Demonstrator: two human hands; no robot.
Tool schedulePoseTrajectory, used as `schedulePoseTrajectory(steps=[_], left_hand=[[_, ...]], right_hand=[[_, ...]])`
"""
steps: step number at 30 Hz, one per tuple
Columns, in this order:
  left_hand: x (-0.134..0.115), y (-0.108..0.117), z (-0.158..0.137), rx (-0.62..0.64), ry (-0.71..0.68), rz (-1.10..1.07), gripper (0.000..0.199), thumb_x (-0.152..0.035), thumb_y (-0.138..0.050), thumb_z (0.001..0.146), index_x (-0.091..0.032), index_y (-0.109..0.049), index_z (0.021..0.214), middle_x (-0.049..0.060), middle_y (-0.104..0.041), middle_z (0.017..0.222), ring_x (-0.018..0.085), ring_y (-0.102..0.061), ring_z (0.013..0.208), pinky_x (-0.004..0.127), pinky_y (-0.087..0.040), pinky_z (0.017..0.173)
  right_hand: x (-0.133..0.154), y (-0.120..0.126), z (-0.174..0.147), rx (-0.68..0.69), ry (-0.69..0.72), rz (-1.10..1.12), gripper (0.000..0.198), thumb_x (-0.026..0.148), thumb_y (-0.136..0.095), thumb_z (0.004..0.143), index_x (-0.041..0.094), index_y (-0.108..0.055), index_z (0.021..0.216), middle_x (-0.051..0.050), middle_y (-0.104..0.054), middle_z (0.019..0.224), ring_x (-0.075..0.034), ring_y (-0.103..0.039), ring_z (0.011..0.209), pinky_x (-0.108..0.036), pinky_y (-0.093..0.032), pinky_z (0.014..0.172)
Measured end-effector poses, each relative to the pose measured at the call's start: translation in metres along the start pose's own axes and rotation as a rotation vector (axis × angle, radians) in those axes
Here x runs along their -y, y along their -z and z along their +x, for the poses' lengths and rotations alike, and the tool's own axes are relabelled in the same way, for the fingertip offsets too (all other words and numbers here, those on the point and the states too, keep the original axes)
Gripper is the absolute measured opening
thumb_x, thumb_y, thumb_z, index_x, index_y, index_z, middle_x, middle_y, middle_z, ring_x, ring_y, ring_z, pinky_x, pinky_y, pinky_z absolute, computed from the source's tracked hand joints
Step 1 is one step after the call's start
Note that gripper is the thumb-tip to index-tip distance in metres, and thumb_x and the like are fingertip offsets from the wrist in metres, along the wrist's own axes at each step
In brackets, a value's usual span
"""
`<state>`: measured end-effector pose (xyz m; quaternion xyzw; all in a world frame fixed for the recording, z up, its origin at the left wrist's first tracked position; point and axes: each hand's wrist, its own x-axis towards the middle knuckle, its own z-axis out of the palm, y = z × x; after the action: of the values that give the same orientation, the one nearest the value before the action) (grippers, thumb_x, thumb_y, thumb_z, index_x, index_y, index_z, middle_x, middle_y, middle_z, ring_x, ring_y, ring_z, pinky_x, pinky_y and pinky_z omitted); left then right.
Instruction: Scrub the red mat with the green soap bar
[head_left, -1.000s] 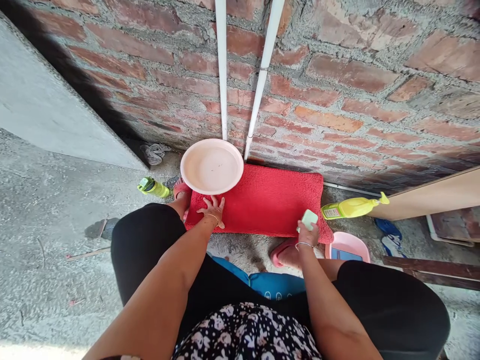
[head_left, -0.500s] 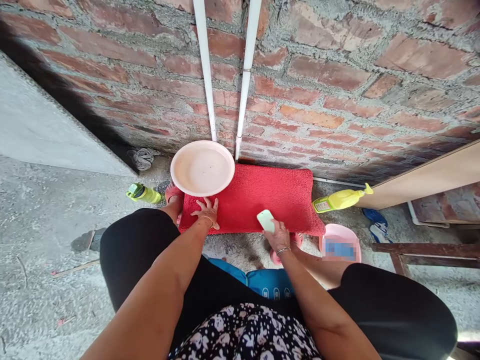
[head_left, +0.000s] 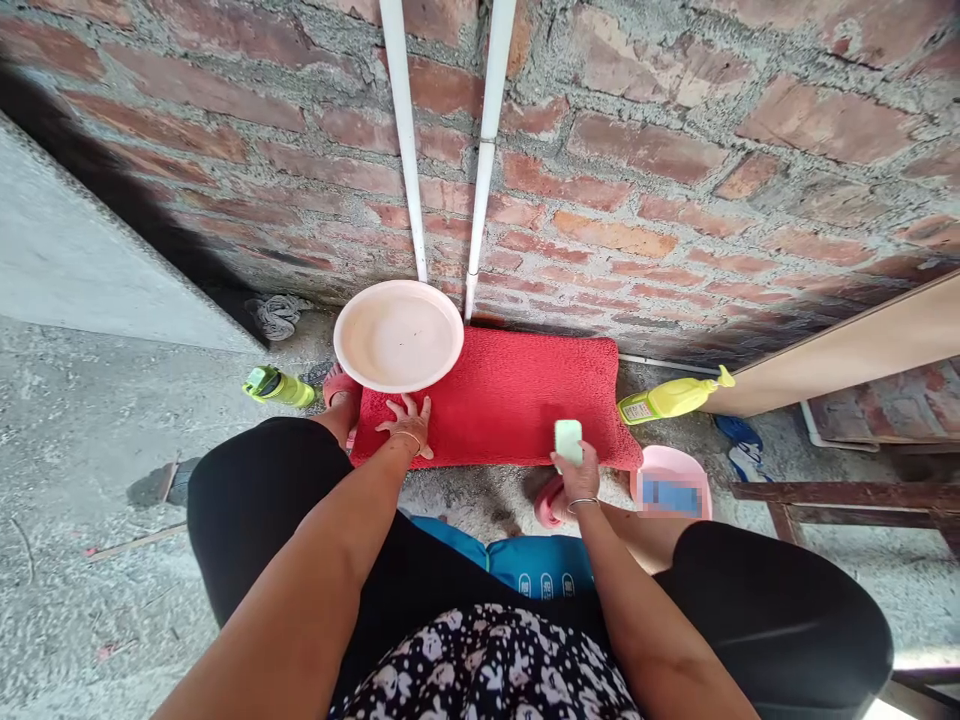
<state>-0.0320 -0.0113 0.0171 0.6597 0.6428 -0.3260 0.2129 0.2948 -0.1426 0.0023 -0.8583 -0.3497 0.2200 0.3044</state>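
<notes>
A red textured mat [head_left: 517, 385] is spread out in front of me, below the brick wall. My left hand [head_left: 409, 425] rests on its left part with fingers spread, close to the rim of a pale pink basin [head_left: 352, 370] standing on the mat's far left corner. My right hand [head_left: 581, 472] is closed around a pale green scrub brush [head_left: 568, 438] at the mat's near edge, toward the right. Fine bristles seem to show along the brush's left side; its underside is hidden.
Right of the mat stand a yellow spray bottle [head_left: 667, 400] and a small pink tub [head_left: 679, 458] with blurred contents. A green bottle [head_left: 281, 387] is at the left. Two white pipes [head_left: 480, 190] run down the wall. A wooden frame [head_left: 825, 493] is at the right.
My right hand has moved right with the brush, which has turned from slanted to nearly straight. My left hand stays spread on the mat. The whole view has shifted slightly.
</notes>
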Motion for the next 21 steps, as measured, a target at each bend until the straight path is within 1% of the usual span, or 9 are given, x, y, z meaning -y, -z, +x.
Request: schedulePoseTrajectory(steps=[2,5,8,11,13,14,16,18,21], left_hand=[[0.000,-0.001,0.001,-0.005,0.006,-0.001,0.146,-0.054,-0.086,0.044,-0.031,0.008,0.153,0.023,0.009,0.160,0.059,0.000,0.139,0.074,-0.040,0.086],[-0.001,-0.003,0.003,-0.016,0.014,0.013,0.146,-0.055,-0.086,0.043,-0.031,0.008,0.152,0.023,0.008,0.161,0.059,-0.001,0.139,0.073,-0.041,0.086],[-0.001,-0.005,0.005,-0.016,0.013,0.025,0.143,-0.054,-0.085,0.047,-0.031,0.008,0.153,0.022,0.007,0.161,0.058,-0.002,0.139,0.073,-0.042,0.085],[-0.002,-0.006,0.006,-0.021,0.016,0.022,0.143,-0.053,-0.085,0.047,-0.031,0.008,0.153,0.023,0.006,0.161,0.058,-0.002,0.140,0.073,-0.042,0.085],[-0.003,-0.006,0.006,-0.025,0.020,0.014,0.145,-0.053,-0.086,0.045,-0.031,0.008,0.152,0.022,0.005,0.161,0.058,-0.002,0.140,0.073,-0.041,0.085],[-0.003,-0.006,0.006,-0.023,0.020,0.010,0.146,-0.052,-0.087,0.044,-0.032,0.008,0.152,0.022,0.005,0.161,0.058,-0.002,0.139,0.074,-0.041,0.085],[-0.003,-0.007,0.007,-0.022,0.016,0.007,0.147,-0.051,-0.088,0.042,-0.032,0.008,0.152,0.023,0.004,0.161,0.059,-0.002,0.139,0.075,-0.040,0.085],[-0.003,-0.009,0.007,-0.023,0.007,0.006,0.147,-0.050,-0.088,0.042,-0.032,0.008,0.152,0.023,0.002,0.161,0.059,-0.002,0.139,0.076,-0.040,0.084],[-0.003,-0.011,0.009,-0.032,0.007,-0.005,0.148,-0.049,-0.089,0.040,-0.032,0.006,0.152,0.022,0.001,0.161,0.060,-0.001,0.139,0.076,-0.040,0.084]], right_hand=[[0.001,-0.005,-0.005,0.069,0.036,-0.069,0.064,0.047,-0.068,0.064,0.023,-0.054,0.121,-0.004,-0.062,0.110,-0.021,-0.059,0.096,-0.032,-0.047,0.081],[-0.003,0.004,-0.005,0.091,0.032,-0.204,0.059,0.044,-0.070,0.063,0.024,-0.057,0.118,-0.007,-0.060,0.120,-0.024,-0.058,0.105,-0.035,-0.045,0.089],[-0.011,0.026,0.002,-0.019,-0.091,-0.276,0.062,0.039,-0.073,0.061,0.023,-0.058,0.118,-0.010,-0.059,0.122,-0.029,-0.058,0.107,-0.040,-0.044,0.092],[-0.015,0.041,0.014,-0.202,-0.308,-0.180,0.072,0.040,-0.076,0.057,0.020,-0.054,0.122,-0.014,-0.061,0.117,-0.030,-0.061,0.099,-0.040,-0.048,0.084],[-0.012,0.038,0.021,-0.276,-0.387,-0.097,0.075,0.043,-0.076,0.058,0.018,-0.051,0.124,-0.014,-0.063,0.112,-0.028,-0.063,0.092,-0.039,-0.050,0.078],[-0.008,0.032,0.024,-0.277,-0.377,-0.057,0.075,0.045,-0.075,0.058,0.018,-0.050,0.123,-0.013,-0.063,0.110,-0.027,-0.063,0.089,-0.037,-0.050,0.077],[0.006,0.009,0.026,-0.200,-0.254,0.021,0.075,0.047,-0.075,0.058,0.017,-0.049,0.122,-0.010,-0.064,0.106,-0.024,-0.062,0.088,-0.035,-0.050,0.077],[0.030,-0.024,0.021,-0.051,-0.059,0.066,0.073,0.045,-0.074,0.058,0.019,-0.048,0.122,-0.008,-0.064,0.108,-0.023,-0.061,0.090,-0.035,-0.048,0.081],[0.079,-0.075,0.000,0.210,0.236,-0.085,0.068,0.041,-0.074,0.061,0.022,-0.050,0.122,-0.007,-0.060,0.116,-0.023,-0.058,0.099,-0.036,-0.045,0.088]])
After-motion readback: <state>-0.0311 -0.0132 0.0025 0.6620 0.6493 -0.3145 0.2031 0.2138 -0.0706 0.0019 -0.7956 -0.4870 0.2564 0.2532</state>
